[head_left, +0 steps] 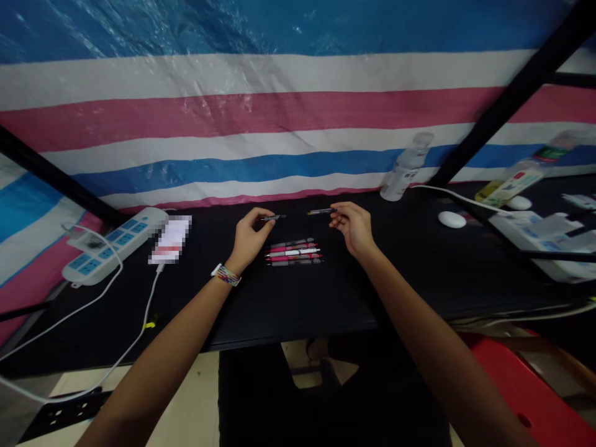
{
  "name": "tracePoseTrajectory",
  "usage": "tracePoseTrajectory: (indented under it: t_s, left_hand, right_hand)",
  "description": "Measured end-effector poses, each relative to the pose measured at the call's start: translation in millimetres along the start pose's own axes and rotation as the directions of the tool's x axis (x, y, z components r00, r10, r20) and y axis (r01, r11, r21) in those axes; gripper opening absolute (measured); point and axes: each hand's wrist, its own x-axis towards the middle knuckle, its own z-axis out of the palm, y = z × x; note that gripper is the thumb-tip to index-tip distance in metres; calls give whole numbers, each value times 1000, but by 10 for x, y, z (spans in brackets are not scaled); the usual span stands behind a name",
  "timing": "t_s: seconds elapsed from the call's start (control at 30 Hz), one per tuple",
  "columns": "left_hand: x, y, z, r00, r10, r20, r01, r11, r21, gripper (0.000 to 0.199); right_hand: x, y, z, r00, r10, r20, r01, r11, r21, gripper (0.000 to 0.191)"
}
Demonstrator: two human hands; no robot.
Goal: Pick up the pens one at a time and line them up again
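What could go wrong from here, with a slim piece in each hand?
The slim dark piece pinched in the left hand, or the thin piece in the right hand, might slip and roll among the row of pens.
The left forearm passes near the white cable that crosses the front edge of the table; snagging it could drag the phone.

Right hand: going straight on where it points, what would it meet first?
The right hand would probably bring its slim pen part against the dark pen part in the left hand first; depth is unclear.
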Motion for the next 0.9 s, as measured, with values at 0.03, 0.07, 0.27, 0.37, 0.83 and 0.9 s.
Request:
tracePoseTrajectory:
  t_s: [0.03, 0.07, 0.27, 0.37, 0.83, 0.9]
  left_hand:
    - [2, -3, -1, 1000, 0, -2, 0, 1000, -2, 9]
    - [3, -6, -1, 1000, 0, -3, 0, 1000, -4, 9]
    - [6, -3, -8, 1000, 2, -6, -2, 1000, 2, 8]
    - [7, 11, -10, 1000, 6, -17, -6, 1000, 7, 10]
    - [1, 51, -27, 1000, 9, -12, -9, 1000, 5, 14]
    - [-22, 73, -3, 999, 21, 49, -23, 999, 26, 15]
  right_hand:
    - [6, 3, -6, 1000, 0, -12, 0, 1000, -6, 16]
    - [12, 4, -13, 1000, 1, -22, -2, 1000, -10, 16]
    - [26, -2, -31, 999, 6, -47, -7, 1000, -18, 15]
    - [23, -5, -35, 999, 8, -45, -9, 1000, -23, 13]
    - [-41, 12, 11, 999, -39, 29, 40, 998, -38, 14]
    - [-108, 27, 57, 987, -52, 151, 64, 995, -74, 19]
